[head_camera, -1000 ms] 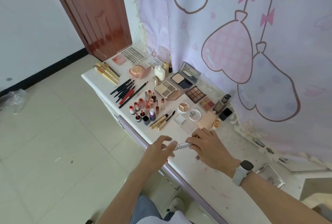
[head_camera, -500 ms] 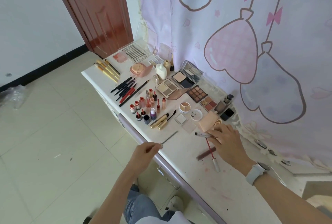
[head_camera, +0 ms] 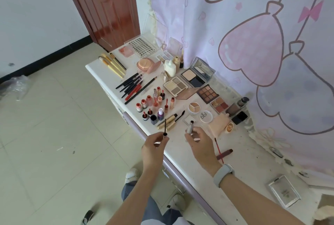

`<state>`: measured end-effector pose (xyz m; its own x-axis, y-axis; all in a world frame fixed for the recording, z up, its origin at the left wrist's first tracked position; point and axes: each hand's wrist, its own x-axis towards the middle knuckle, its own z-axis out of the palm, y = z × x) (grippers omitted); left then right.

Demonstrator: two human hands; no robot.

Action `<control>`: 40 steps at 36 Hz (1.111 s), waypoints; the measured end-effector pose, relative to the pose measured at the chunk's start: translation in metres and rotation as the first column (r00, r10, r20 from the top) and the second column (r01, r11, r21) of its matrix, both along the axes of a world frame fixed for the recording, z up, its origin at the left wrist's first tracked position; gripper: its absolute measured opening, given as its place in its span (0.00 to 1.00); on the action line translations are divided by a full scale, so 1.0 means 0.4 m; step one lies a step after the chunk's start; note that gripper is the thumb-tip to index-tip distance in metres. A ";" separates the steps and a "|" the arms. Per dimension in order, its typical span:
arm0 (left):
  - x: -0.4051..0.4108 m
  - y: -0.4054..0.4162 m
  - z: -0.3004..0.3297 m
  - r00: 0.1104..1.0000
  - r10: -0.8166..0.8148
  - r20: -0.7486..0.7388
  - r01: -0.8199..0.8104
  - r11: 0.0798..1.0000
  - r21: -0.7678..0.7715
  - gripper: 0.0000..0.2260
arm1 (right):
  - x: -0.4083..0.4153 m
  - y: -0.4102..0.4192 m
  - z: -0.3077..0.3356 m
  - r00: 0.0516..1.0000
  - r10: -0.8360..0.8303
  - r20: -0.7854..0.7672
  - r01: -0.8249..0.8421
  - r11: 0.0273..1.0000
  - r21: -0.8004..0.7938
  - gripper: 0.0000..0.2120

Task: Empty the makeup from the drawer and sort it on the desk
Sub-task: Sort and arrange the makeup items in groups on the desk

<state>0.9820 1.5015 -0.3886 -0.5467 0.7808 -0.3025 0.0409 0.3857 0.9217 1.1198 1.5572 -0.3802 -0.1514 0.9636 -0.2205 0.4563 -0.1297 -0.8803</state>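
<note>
- We hold the two halves of one mascara apart above the near edge of the bench (head_camera: 235,176): our left hand (head_camera: 153,150) pinches the cap end of the wand (head_camera: 165,128), brush pointing up, and our right hand (head_camera: 200,145) has its fingers curled round the silvery tube (head_camera: 190,127), mouth uppermost.
- Risk, as we judge it: the wet brush is bare and close to the gold mascara (head_camera: 167,121) and the small bottles (head_camera: 155,109); a careless swing could smear them or the pale bench top.
- Rejoining the halves calls for aim, since the tube mouth is narrow; a miss would streak our fingers.
- The tube looks like smooth metal or plated plastic, slim and round, so it may roll if laid down loose.
- Just right of our right hand lies a slim red wand (head_camera: 218,149) across a dark tube (head_camera: 225,154), also open; it could stain the surface.
- Further out, sorted rows: wooden-handled brushes (head_camera: 112,64), black and red pencils (head_camera: 132,86), flat hard palettes (head_camera: 207,93), a mirrored compact (head_camera: 197,74).
- A pink printed curtain (head_camera: 253,44) hangs behind.
</note>
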 end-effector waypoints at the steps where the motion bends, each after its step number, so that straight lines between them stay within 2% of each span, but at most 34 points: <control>1: -0.001 0.006 -0.007 1.000 0.009 -0.018 -0.009 1.000 0.001 0.07 | -0.012 0.007 -0.006 1.000 -0.001 0.005 0.001 1.000 0.013 0.04; 6: -0.010 0.026 -0.044 0.991 -0.013 -0.136 0.006 0.999 -0.051 0.11 | -0.050 0.035 -0.053 0.997 0.054 0.058 -0.059 0.994 0.097 0.03; 14: 0.003 0.032 -0.071 0.978 -0.070 -0.198 0.069 0.998 -0.010 0.09 | -0.068 0.042 -0.105 0.980 0.124 0.157 -0.154 0.969 0.195 0.07; 26: 0.019 0.037 -0.086 0.977 -0.082 -0.197 0.075 0.996 -0.046 0.09 | -0.079 0.039 -0.118 0.985 0.097 0.145 -0.126 0.970 0.208 0.06; 34: 0.021 0.020 -0.072 0.973 -0.083 -0.215 0.074 0.996 -0.053 0.18 | -0.061 0.022 -0.107 0.991 0.095 0.090 -0.106 0.985 0.133 0.18; 40: 0.036 -0.051 -0.057 0.945 -0.071 -0.320 0.068 0.997 -0.019 0.15 | 0.003 -0.038 -0.045 0.999 0.037 0.008 -0.037 0.987 0.159 0.15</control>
